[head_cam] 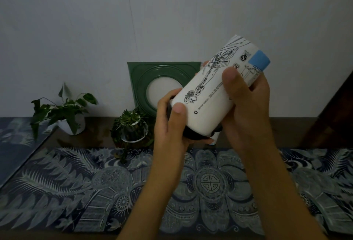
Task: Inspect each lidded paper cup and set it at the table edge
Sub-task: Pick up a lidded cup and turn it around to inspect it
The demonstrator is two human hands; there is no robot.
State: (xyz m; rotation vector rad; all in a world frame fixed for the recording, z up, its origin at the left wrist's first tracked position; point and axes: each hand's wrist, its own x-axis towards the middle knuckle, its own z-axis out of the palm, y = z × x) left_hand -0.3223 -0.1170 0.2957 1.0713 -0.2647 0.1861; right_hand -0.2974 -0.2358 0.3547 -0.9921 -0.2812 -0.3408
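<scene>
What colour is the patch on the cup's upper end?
Light blue patch, on the white paper cup; head view.

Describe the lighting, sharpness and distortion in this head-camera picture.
Head view: dim, bluish light; the white paper cup with line drawing is the brightest thing, its small print soft; the wide angle bows the blue patterned table runner; the green square dish behind shows no glare.

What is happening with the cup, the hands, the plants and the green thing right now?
Paper cup: held in the air, tilted, black lid end down toward the left hand.
Left hand: fingers closed around the lid end.
Right hand: fingers closed around the cup's side.
Leafy plant: upright in a white pot.
Grassy plant: upright in a glass bowl.
Green square plaque: leaning against the wall.
</scene>
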